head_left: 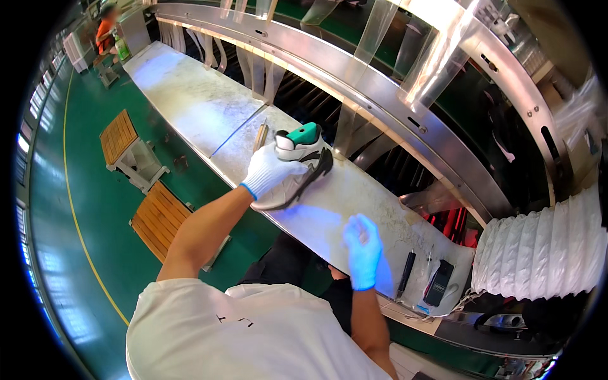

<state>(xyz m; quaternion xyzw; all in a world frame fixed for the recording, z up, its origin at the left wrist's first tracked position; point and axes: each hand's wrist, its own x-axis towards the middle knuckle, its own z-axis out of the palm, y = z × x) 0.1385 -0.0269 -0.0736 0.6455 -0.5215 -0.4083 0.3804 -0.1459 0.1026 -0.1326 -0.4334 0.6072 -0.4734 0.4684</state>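
Note:
A white and grey sneaker with a dark sole edge (297, 183) is tilted over the pale workbench (234, 98). A green shoe last (303, 134) shows in its collar. My left hand (271, 171), in a white knit glove, is closed around the sneaker's side. My right hand (364, 250), gloved and lit blue, is held over the near side of the bench, apart from the sneaker. Its fingers curl into a pinch; anything between them is too small to make out. A thin light-brown stick (261, 136) lies beyond my left hand.
Behind the bench runs a metal-framed conveyor (354, 95) hung with clear plastic strips. A black pen-like tool (406, 275), a black phone (439, 283) and a white ribbed duct (538, 253) are at the right. Slatted wooden stools (161, 218) stand left; a person (106, 35) sits far off.

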